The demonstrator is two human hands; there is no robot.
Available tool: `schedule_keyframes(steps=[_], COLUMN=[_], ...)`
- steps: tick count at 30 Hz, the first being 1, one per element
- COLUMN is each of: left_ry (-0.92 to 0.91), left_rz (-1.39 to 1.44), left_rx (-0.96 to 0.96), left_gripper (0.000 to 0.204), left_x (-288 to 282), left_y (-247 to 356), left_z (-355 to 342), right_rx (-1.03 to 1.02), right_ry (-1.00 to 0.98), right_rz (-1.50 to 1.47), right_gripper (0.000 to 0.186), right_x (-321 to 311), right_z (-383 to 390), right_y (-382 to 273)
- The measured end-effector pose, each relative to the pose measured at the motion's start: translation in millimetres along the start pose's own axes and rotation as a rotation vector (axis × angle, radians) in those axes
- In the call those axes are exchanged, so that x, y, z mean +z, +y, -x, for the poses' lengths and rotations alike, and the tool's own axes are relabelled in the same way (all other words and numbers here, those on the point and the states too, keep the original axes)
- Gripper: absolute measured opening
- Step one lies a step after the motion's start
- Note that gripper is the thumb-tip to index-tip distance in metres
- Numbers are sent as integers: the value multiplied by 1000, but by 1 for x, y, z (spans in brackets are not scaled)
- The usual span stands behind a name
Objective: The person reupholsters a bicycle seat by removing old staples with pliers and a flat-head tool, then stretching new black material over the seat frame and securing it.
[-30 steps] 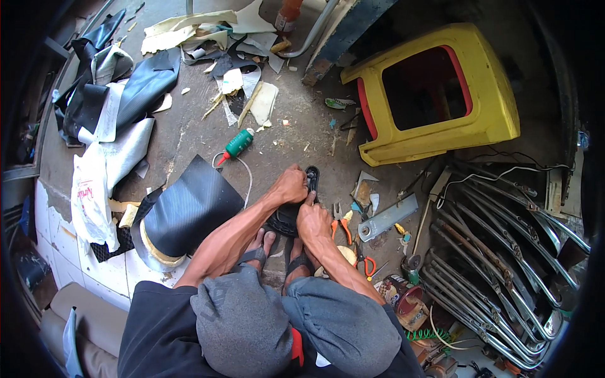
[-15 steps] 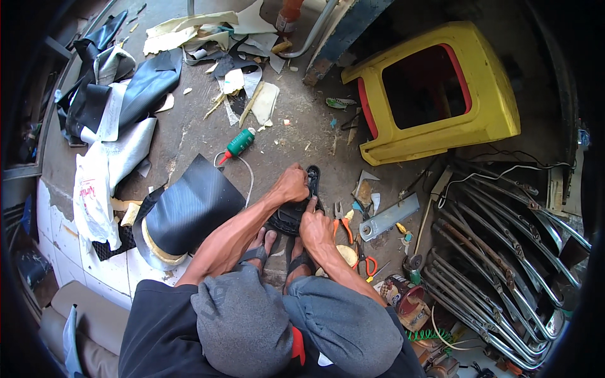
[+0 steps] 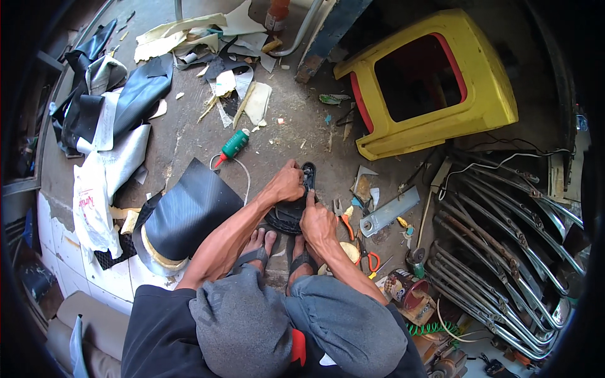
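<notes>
Between my feet and hands is a black part (image 3: 285, 218), seemingly plastic, with a narrow round-ended arm and a wider lower end. My left hand (image 3: 287, 181) is closed at the left edge of the narrow arm; its fingertips are hidden. From the right, my right hand (image 3: 320, 222) grips the part, its index finger stretched along the arm and the other fingers curled. Near my right hand lie orange-handled pliers (image 3: 344, 217) and orange-handled scissors (image 3: 373, 259). A green bottle with a red nozzle (image 3: 234, 145) rests on the floor beyond my left hand.
A rolled black textured sheet (image 3: 198, 205) and a white plastic bag (image 3: 94, 201) lie left. Material scraps (image 3: 236, 82) litter the far floor. At right are a yellow plastic stool (image 3: 403, 135) on its side, a flat metal plate (image 3: 391, 211), and stacked metal tube frames (image 3: 504, 271).
The whole view has shifted slightly. Both hands stay on the black part in nearly the same pose, the right index finger still along its arm.
</notes>
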State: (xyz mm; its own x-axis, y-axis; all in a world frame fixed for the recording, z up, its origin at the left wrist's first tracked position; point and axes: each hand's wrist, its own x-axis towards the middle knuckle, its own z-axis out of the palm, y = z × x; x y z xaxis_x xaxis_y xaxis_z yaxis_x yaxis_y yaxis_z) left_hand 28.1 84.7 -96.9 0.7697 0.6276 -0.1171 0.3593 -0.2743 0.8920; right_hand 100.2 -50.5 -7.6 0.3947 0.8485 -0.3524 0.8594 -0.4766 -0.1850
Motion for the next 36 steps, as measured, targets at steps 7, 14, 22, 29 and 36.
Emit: schedule_keyframes(steps=[7, 14, 22, 29, 36], left_ry=[-137, -159, -134, -250, -19], left_rz=[35, 83, 167, 161, -493], left_rx=[8, -14, 69, 63, 266], left_gripper=[22, 23, 21, 18, 34], left_x=[-16, -19, -21, -37, -16], left_y=[-3, -6, -11, 6, 24], left_z=[2, 3, 8, 22, 58], right_rx=[-70, -111, -138, -87, -190], right_ry=[-80, -116, -88, -139, 54], right_rz=[131, 182, 170, 110, -91], right_gripper=[58, 64, 70, 67, 59], right_x=[0, 5, 2, 3, -17], right_z=[9, 25, 39, 59, 70], right_y=[3, 16, 29, 42, 47])
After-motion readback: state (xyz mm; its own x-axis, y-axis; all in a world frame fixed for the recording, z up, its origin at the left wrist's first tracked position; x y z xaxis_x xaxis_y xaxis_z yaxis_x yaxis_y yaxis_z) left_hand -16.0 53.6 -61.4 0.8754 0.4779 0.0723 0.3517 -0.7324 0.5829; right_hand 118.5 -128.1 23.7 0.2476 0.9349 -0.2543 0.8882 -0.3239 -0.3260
